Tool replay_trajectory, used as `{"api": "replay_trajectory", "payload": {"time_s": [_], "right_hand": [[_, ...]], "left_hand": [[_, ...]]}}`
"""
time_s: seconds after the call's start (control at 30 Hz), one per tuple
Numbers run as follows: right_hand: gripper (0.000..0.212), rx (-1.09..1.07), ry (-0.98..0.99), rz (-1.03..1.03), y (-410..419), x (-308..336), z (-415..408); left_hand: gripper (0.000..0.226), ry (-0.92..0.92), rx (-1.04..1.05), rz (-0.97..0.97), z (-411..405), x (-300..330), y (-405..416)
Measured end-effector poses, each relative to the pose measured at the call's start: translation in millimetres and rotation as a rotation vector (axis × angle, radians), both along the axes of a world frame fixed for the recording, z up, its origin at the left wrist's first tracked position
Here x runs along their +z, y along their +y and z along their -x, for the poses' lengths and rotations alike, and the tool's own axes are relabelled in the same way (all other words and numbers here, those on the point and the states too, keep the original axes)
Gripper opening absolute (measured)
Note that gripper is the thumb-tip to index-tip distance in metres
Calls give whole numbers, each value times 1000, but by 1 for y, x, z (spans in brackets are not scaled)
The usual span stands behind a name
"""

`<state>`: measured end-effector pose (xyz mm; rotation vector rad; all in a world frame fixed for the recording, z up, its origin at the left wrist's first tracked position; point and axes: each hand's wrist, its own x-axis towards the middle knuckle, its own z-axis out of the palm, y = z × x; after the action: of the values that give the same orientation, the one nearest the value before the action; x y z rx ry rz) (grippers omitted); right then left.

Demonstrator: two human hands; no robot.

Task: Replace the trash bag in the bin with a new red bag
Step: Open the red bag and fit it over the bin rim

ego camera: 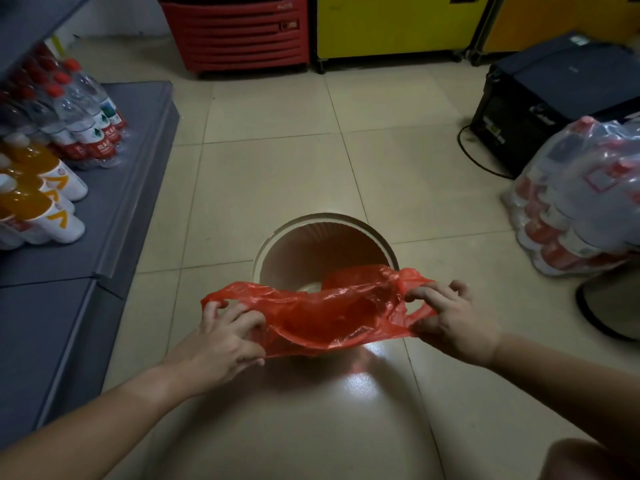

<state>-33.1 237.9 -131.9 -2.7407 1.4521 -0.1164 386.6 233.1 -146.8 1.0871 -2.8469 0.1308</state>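
Your forearms reached forward from the lower frame, and just beyond them the bin (325, 233) stood open-mouthed on the floor, directly past the red bag (322, 313). You held that bag stretched with its long axis running side to side over the near rim, mouth upward. Your left hand (221, 337) and right hand (450, 320) were each clamped on an end, equally near the bin.

One red plastic bag (332, 313); one round bin (325, 251); two bare hands, the left hand (225, 337) and the right hand (450, 320); three orange drink bottles (45, 199) in plain sight on the grey shelf (114, 202); one shrink-wrapped pack of water bottles (83, 116), its bottles too crowded to count; one wrapped pack of red-labelled bottles (581, 199); one black box (554, 95); one red crate (239, 29).
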Motion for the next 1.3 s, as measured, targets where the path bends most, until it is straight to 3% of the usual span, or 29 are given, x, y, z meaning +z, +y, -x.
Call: {"api": "replay_trajectory", "payload": {"time_s": [0.2, 0.3, 0.43, 0.6, 0.73, 0.83, 0.93, 1.2, 1.3], "right_hand": [[6, -11, -28, -47, -6, -17, 5], [6, -8, -61, -50, -11, -21, 7], [6, -15, -162, -104, -11, -20, 3], [20, -123, -400, -142, -3, -9, 7], [20, -464, -622, -171, -16, -5, -15], [41, -579, -631, -213, -31, -6, -25], [33, -642, -575, -212, -45, -4, -29], [11, -694, -515, -168, -66, -10, -30], [10, -710, -572, -188, -76, -15, -29]], "left_hand": [[31, 118, 67, -42, 3, -8, -1], [10, 161, 115, -93, 3, -11, -3], [20, 189, 181, -213, -4, -17, -4], [29, 612, 261, -468, -20, -13, -5], [29, 794, 465, -451, -2, -1, -25], [45, 799, 601, -501, 12, 3, -40], [50, 756, 662, -523, 22, 4, -47], [5, 726, 732, -444, 30, -3, -64], [6, 736, 748, -398, 29, -6, -74]]}}
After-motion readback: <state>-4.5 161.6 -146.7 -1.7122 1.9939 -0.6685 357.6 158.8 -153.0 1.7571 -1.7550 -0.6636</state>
